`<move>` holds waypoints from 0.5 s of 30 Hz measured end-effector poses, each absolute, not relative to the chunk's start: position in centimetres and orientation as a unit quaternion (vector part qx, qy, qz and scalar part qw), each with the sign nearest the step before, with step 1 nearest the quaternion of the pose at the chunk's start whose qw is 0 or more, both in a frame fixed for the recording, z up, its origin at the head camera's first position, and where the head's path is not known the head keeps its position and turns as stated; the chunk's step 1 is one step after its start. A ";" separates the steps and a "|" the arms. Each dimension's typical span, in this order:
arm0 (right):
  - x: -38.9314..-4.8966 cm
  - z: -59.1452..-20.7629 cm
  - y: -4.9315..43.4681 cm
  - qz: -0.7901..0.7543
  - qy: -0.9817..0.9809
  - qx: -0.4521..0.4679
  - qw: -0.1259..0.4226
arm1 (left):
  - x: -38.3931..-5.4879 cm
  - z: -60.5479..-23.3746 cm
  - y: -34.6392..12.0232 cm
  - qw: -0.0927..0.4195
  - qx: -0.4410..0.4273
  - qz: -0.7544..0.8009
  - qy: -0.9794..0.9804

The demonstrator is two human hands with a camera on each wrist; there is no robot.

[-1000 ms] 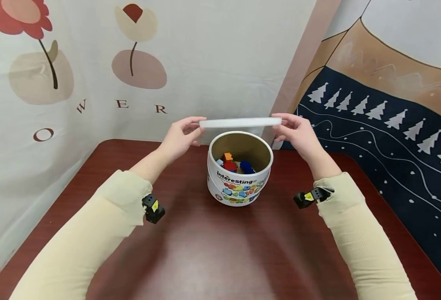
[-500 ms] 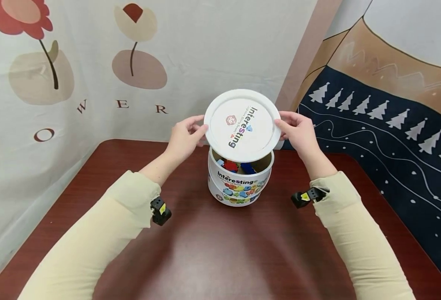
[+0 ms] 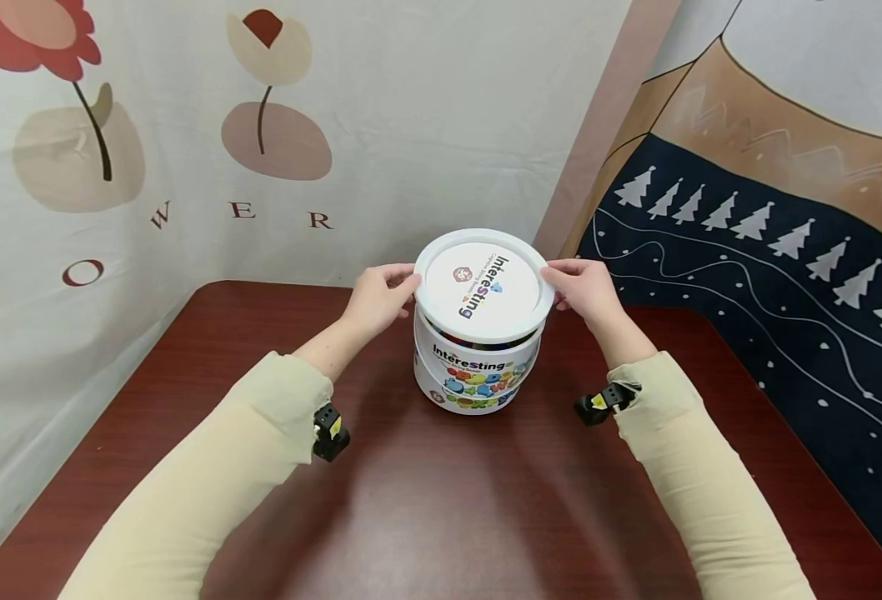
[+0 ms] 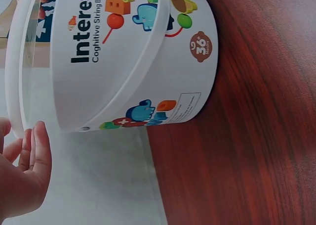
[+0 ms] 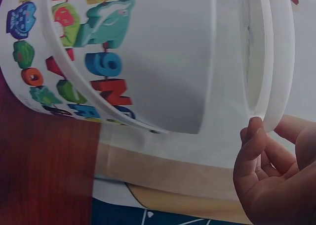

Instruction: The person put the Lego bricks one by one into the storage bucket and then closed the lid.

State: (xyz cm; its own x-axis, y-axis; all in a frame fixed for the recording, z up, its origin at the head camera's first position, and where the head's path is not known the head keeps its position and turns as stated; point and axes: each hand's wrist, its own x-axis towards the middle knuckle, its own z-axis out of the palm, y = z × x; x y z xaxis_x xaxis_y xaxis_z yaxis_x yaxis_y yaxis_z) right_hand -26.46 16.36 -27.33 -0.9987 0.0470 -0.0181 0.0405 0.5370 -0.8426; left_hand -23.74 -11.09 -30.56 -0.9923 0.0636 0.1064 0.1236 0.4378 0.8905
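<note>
A round white lid printed "Interesting" hovers just over the mouth of a white bucket. My left hand pinches the lid's left edge between thumb and fingers, and my right hand pinches the right edge. In both wrist views a gap shows between the lid and the bucket's rim. The bucket stands upright on the table, its white handle hanging down the front over pictures of colourful beads. Only a thin strip of the dark opening shows under the lid's front edge; the bucket's contents are mostly hidden.
The bucket stands toward the back of a dark red wooden table. Behind the table hangs a pale cloth with flowers and letters. On the right is a navy cloth with white trees.
The lid has tipped from nearly edge-on to facing up and come down over the bucket, covering the blocks inside. Both hands have lowered with it and kept their grip on its edges.
</note>
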 end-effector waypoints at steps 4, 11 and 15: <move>-26.7 -27.9 16.4 0.467 -0.883 -0.031 -0.013 | -23.8 -31.0 -11.0 0.014 -0.047 -0.517 -0.855; -27.1 -28.8 16.6 0.435 -0.899 -0.042 -0.039 | -23.9 -31.6 -10.6 -0.009 -0.036 -0.498 -0.867; -27.2 -29.0 16.6 0.428 -0.901 -0.049 -0.049 | -23.8 -31.8 -10.3 -0.016 -0.028 -0.499 -0.866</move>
State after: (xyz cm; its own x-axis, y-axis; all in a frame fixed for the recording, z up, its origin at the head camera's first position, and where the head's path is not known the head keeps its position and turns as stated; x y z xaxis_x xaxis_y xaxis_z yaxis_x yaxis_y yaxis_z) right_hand -27.22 16.65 -29.03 -0.9903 0.0461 -0.1307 0.1305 0.6289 -0.7665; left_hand -23.78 -10.29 -31.79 -0.9979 0.0650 -0.0006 0.0321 0.5013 0.8647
